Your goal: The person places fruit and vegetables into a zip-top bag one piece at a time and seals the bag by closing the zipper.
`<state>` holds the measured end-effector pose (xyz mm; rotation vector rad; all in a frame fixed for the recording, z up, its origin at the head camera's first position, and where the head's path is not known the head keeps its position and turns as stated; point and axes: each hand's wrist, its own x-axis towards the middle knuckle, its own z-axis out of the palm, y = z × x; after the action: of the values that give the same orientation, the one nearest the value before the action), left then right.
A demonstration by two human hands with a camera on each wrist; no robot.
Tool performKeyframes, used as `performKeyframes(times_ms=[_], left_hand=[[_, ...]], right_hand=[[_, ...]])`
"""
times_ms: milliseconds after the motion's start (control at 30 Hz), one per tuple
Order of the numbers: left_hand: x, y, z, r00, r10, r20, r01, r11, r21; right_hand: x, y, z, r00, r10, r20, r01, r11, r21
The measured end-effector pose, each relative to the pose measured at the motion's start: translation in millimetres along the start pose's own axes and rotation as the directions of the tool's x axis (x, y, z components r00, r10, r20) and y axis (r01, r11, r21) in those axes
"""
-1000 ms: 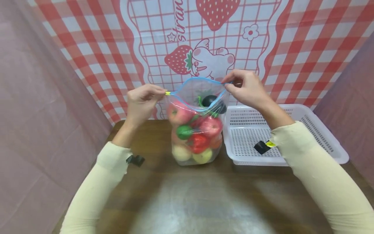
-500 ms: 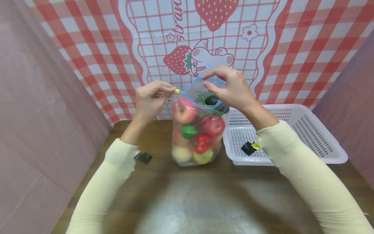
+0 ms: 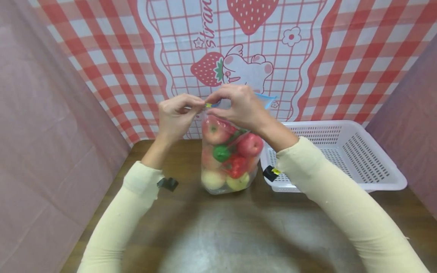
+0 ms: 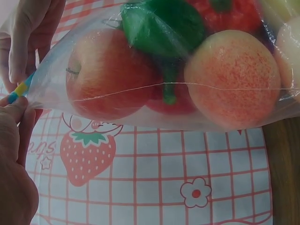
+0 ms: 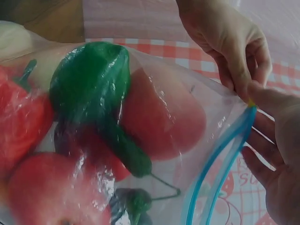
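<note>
A clear zip bag [image 3: 217, 190] packed with fruit and vegetables stands upright on the table. Through its film I see an apple [image 4: 110, 75], a green pepper [image 4: 164, 28], a peach [image 4: 234, 77], a red pepper [image 3: 236, 167] and pale yellow fruit [image 3: 213, 179]. My left hand [image 3: 179, 113] pinches the bag's top left corner. Right beside it, the thumb and fingers of my right hand [image 3: 242, 106] hold the yellow zip slider [image 5: 251, 102]. From there the two blue zip strips [image 5: 200, 173] run apart, leaving the mouth gaping. My right hand hides part of that mouth in the head view.
A white perforated plastic basket [image 3: 372, 163] sits to the right on the brown wooden table [image 3: 222, 231], partly behind my right forearm. Behind the bag hangs a red-and-white checked cloth [image 3: 348, 76] with strawberry prints. Pinkish curtains [image 3: 68, 125] close off both sides.
My right hand has let go of the bag's right edge and moved left across the mouth to the slider. The left hand, still pinching the corner, shifted slightly right at first.
</note>
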<state>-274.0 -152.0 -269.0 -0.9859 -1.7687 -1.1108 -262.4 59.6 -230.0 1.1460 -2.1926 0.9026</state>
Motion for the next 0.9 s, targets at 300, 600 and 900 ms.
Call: performKeyframes(times_ms=[300, 600, 900], left_hand=[[-0.7, -0.3, -3.5, 1.0, 0.009, 0.021, -0.009, 1.0, 0.018], [-1.7, 2.3, -6.0, 0.999, 0.041, 0.006, -0.042, 0.997, 0.072], [-7.1, 3.6, -12.4, 0.999, -0.007, -0.042, 0.009, 0.998, 0.055]], right_hand=[[5.4, -5.4, 6.3, 0.997, -0.072, -0.03, 0.068, 0.992, -0.106], [6.8, -3.6, 5.1, 0.992, -0.122, 0.005, 0.121, 0.975, -0.185], [-4.3, 20.4, -1.6, 0.998, -0.059, 0.022, 0.063, 0.965, -0.253]])
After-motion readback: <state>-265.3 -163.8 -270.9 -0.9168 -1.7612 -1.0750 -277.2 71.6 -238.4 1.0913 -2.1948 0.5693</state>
